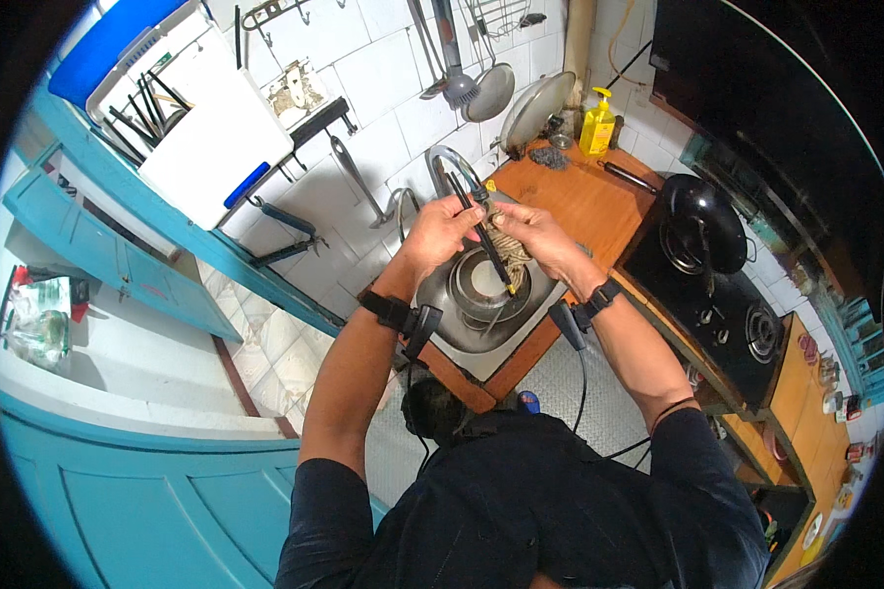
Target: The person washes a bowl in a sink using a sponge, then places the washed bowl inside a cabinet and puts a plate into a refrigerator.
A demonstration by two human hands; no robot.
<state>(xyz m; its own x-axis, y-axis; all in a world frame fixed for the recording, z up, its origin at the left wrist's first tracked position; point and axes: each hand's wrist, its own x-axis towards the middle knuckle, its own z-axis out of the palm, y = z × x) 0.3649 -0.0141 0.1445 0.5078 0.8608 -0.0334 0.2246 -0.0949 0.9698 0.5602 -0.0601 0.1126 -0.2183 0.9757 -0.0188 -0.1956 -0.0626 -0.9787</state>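
Note:
My left hand (442, 232) grips a pair of dark chopsticks (495, 254), held slanting over the sink with yellow-marked lower ends. In my right hand (539, 234) is a striped cloth (514, 258), pinched close beside the chopsticks and hanging down. Behind both hands arches a chrome faucet (442, 156). Below them, a metal pot (458, 293) and bowls rest in the stainless steel sink (442, 340). The chopsticks and cloth partly hide these vessels.
A yellow pump bottle (598, 127) and a steel-wool pad (549, 157) sit on the wooden counter (560, 188). To the right, a black wok (700, 213) is on the gas stove (722, 294). A white holder (214, 140) with several chopsticks hangs at upper left.

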